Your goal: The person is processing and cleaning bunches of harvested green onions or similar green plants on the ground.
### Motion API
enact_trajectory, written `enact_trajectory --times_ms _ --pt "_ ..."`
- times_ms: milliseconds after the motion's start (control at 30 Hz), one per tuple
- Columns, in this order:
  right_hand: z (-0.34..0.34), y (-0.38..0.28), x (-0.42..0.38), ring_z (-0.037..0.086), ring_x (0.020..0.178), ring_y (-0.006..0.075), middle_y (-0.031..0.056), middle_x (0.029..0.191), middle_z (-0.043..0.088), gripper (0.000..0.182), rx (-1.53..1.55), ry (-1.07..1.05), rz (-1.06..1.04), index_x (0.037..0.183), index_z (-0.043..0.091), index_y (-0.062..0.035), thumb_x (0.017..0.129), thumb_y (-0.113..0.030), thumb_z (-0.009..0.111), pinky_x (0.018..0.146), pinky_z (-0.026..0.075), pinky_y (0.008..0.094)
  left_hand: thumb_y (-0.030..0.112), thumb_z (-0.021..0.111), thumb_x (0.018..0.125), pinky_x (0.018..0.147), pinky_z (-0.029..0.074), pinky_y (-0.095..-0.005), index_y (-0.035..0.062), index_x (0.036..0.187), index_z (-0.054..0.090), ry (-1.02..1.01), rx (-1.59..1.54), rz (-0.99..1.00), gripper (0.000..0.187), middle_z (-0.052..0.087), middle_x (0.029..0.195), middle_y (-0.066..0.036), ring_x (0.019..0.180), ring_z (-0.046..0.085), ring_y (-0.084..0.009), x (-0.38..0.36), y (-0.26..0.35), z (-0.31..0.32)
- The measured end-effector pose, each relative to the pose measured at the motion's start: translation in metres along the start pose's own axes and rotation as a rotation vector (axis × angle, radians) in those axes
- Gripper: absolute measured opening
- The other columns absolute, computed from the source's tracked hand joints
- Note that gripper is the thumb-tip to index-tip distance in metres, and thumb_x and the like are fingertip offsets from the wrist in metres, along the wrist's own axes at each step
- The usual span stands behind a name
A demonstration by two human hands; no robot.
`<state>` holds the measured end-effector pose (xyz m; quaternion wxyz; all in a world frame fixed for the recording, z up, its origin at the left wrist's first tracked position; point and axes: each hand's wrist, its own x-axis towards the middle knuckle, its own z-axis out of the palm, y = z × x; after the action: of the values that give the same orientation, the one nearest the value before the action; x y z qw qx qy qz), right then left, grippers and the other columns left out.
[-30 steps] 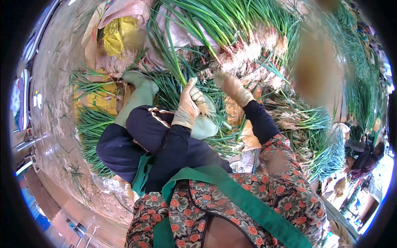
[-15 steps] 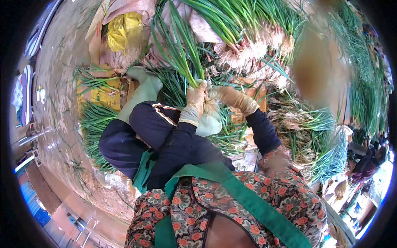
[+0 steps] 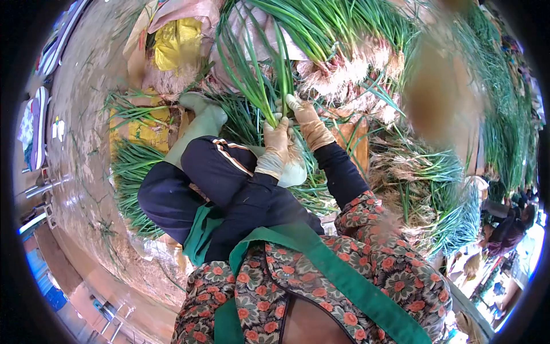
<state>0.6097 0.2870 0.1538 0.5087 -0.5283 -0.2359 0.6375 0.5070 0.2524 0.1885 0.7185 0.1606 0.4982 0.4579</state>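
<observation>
My left hand (image 3: 276, 143), in a pale glove, is closed round the lower stems of a few spring onions (image 3: 252, 92). Their green leaves point up and away from me, and the pale roots (image 3: 295, 152) hang out beside the palm. Just to the right, my gloved right hand (image 3: 309, 125) pinches at the stems of the same bunch, a little higher up. Its fingertips partly cover the stalks. Behind both hands lies a large heap of spring onions (image 3: 332, 28), with white and reddish root ends turned toward me.
More spring onions (image 3: 424, 166) lie in piles on the right, with others (image 3: 134, 183) at the left on yellow sacking (image 3: 133, 132). A yellow bag (image 3: 176, 43) is at the upper left. My booted foot (image 3: 209, 112) rests nearby. Another person (image 3: 513, 226) is at the far right.
My right hand has moved from the root ends up to the stems. The spring onions in my left hand have tilted slightly, their leaves spreading apart.
</observation>
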Motion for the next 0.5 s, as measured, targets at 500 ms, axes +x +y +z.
enact_trajectory --times_ms 500 --pt "-0.117 0.065 -0.003 0.060 0.075 0.0159 0.0047 0.080 0.063 0.026 -1.295 -0.521 -0.395 0.089 0.062 -0.0070 0.087 -0.030 0.051 0.065 0.049 0.0322 0.022 0.056 0.089 0.062 0.048 -0.0304 0.0101 0.089 0.052 -0.410 -0.395 -0.406 0.013 0.055 0.074 -0.001 0.062 0.052 -0.0136 -0.013 0.026 -0.014"
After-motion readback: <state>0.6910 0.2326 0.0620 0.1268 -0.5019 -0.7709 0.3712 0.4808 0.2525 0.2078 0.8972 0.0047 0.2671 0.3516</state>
